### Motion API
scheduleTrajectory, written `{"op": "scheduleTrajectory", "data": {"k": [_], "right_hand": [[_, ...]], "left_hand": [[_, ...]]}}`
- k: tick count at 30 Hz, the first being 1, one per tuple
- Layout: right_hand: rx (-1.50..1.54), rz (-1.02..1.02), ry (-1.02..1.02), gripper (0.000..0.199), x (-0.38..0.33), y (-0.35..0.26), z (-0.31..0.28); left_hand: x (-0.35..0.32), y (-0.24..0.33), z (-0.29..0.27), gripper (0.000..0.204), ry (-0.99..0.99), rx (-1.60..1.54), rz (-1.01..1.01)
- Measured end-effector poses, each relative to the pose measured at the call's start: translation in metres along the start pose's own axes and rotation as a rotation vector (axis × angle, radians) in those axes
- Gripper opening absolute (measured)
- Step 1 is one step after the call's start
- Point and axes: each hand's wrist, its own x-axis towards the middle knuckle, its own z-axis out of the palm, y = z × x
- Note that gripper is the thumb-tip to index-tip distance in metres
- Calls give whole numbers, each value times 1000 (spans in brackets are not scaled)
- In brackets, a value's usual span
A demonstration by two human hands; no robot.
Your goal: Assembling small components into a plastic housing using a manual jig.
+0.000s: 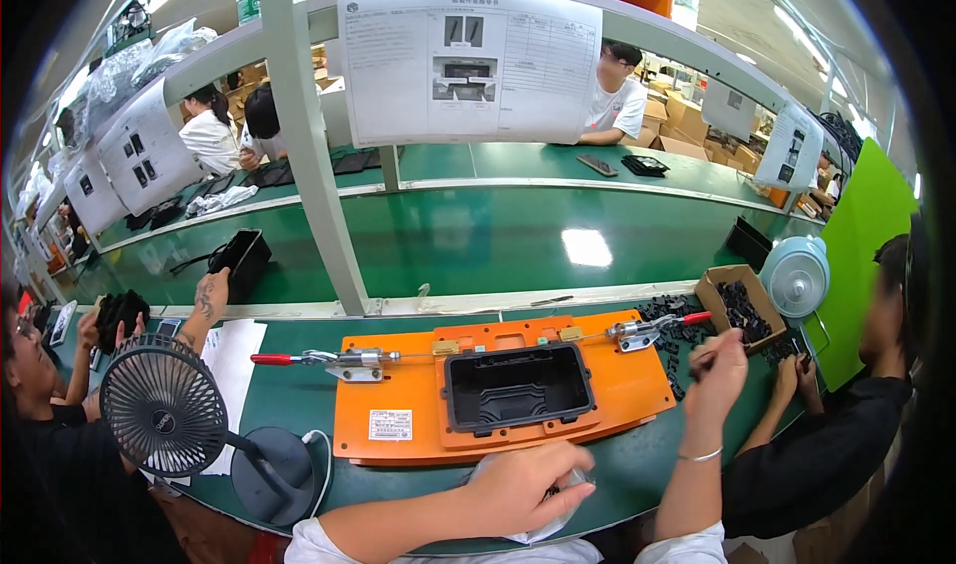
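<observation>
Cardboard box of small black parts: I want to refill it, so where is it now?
In the head view, the box sits on the right of the green table, just left of a light-blue round device and beyond the right hand.

We see a factory assembly line: workers at long green benches, instruction sheets hung on a frame, an orange clamping fixture before us.

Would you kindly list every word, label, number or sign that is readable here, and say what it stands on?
Large hanging sheet: heading, not copied here; smaller print unreadable.
White label on the orange fixture: too small to read.
Fan hub: mark too small to read surely.
Right-hand hanging paper: too small to read.
</observation>
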Motion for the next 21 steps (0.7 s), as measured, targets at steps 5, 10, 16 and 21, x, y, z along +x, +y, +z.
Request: {"op": "scheduleTrajectory", "data": {"k": [5, 10, 16, 21], "right_hand": [[-218, -308, -730, 32, -73, -37, 108], [-343, -402, -844, 27, -89, -34, 138], [-72, -32, -966, 35, -96, -26, 132], [335, 392, -668, 50, -84, -13, 138]], "left_hand": [[3, 1, 6, 40, 169, -1216, -362], [3, 14, -13, 59, 448, -1412, -610], [8, -1, -8, 53, 589, -1547, -748], [12, -10, -18, 40, 440, -1648, -620]]}}
